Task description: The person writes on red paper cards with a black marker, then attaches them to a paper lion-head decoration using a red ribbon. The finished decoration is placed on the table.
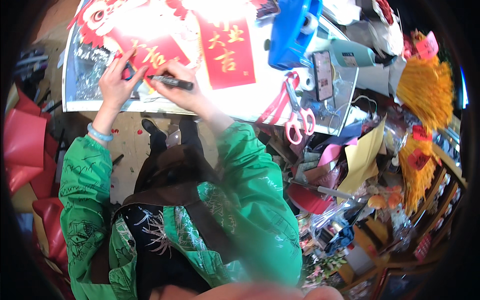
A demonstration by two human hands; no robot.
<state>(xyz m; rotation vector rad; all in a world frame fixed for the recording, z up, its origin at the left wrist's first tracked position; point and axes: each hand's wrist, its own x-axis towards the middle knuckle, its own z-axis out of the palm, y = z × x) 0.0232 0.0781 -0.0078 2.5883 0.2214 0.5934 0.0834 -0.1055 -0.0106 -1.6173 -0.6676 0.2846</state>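
Observation:
My right hand (176, 80) grips a black marker pen (173, 82), its tip pointing left over the lower edge of a red paper banner (150, 52) with gold characters. My left hand (118, 78) lies at the banner's left side, thumb and fingers spread apart, fingertips on or just above the paper. Between its thumb and fingers shows a small dark and red thing (129, 71), too hidden to name. A second red banner (227, 48) with gold characters lies to the right. Strong glare washes out the upper parts of both banners.
On the table (258, 103) to the right are pink-handled scissors (296, 112), a red ribbon (275, 103), a phone (322, 75), a blue tape dispenser (288, 37) and a pale green bottle-like object (350, 52). A lion-face paper decoration (98, 17) lies far left. Papers and wrapping (360, 157) crowd the right.

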